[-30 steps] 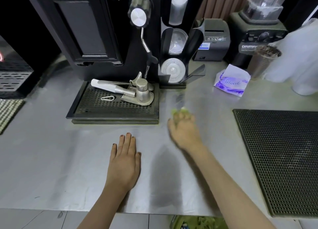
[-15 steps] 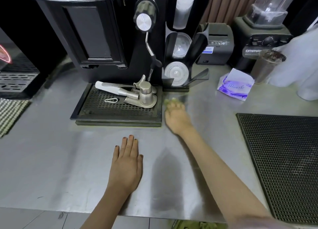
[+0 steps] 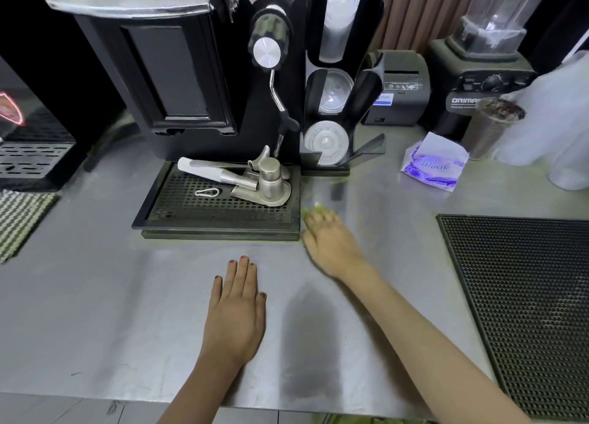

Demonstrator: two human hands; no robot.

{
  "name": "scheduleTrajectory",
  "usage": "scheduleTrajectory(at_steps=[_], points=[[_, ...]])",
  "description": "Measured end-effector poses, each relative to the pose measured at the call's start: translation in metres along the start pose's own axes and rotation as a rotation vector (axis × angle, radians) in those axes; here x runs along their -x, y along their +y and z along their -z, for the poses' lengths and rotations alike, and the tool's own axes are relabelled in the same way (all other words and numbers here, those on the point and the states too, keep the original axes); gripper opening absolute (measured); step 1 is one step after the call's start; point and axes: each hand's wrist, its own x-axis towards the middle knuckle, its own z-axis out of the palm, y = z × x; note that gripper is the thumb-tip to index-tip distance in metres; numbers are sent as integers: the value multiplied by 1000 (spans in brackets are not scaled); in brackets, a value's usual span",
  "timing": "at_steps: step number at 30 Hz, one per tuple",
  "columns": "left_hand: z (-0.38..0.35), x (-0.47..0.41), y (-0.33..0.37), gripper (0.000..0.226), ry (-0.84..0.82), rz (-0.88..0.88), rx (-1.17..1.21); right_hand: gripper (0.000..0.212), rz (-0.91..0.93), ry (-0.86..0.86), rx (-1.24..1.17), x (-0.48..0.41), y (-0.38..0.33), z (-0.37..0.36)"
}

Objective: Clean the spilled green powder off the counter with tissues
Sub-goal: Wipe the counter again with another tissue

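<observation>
Tissue wad (image 3: 314,207), stained green, pokes out past the fingertips of the right hand (image 3: 331,243). I read that hand as palm-down with its fingers bent over the wad, holding it against the steel counter (image 3: 111,296). The hand is motion-blurred, so I can't make out finer finger detail. The wad lies just right of the front right corner of the black drip tray (image 3: 165,214). A faint tinge of green powder (image 3: 223,236) shows on the counter along the tray's front edge.

The left hand (image 3: 237,312) lies flat on the counter nearer to me, fingers straight and together, holding nothing.

On the tray grate I see a metal tool with a white handle (image 3: 255,181) and a small carabiner (image 3: 207,192) beside it. The steam wand (image 3: 276,101) hangs above them. A black lid dispenser (image 3: 338,104) stands right of the tray. Further right are a purple tissue pack (image 3: 435,163), a receipt printer (image 3: 398,85), a blender base (image 3: 478,82) and a metal cup (image 3: 492,130). A black bar mat (image 3: 526,296) covers the counter's right side, and a woven mat (image 3: 19,219) lies far left.
</observation>
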Motion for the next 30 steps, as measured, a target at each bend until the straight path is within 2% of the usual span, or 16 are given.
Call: scheduleTrajectory(at_steps=[2, 6, 8, 10, 13, 16, 19, 21, 24, 26, 28, 30], points=[[2, 0, 0, 56, -13, 5, -24, 64, 43, 9, 37, 27, 2, 4], [2, 0, 0, 55, -1, -4, -28, 78, -257, 119, 125, 0, 49, 12], [0, 1, -1, 57, 11, -4, -17, 64, -369, 112, 36, -30, 55, 13], [-2, 1, -2, 60, 29, -11, -6, 52, -353, 74, -31, -51, 42, 8], [-4, 1, -2, 66, 42, -14, 33, 46, -198, -8, -66, -54, 9, 6], [-2, 1, 0, 69, 36, -9, 44, 50, -27, -1, -93, -13, -14, 9], [-1, 1, 0, 70, 24, 0, 46, 62, 126, 60, 11, 40, -13, 9], [-1, 1, 0, 69, 21, 3, 44, 71, 24, 43, 58, 43, 13, 14], [1, 1, 1, 72, 9, 5, 47, 61, -279, 51, 128, 11, 55, 21], [4, 2, 2, 75, -10, 6, 47, 68, -391, 38, 108, -4, 59, 20], [5, 1, 3, 77, -16, 6, 46, 83, -348, 41, 26, -1, 39, 13], [4, 1, 3, 77, -11, 10, 47, 74, -191, -1, -47, 27, 8, 8]])
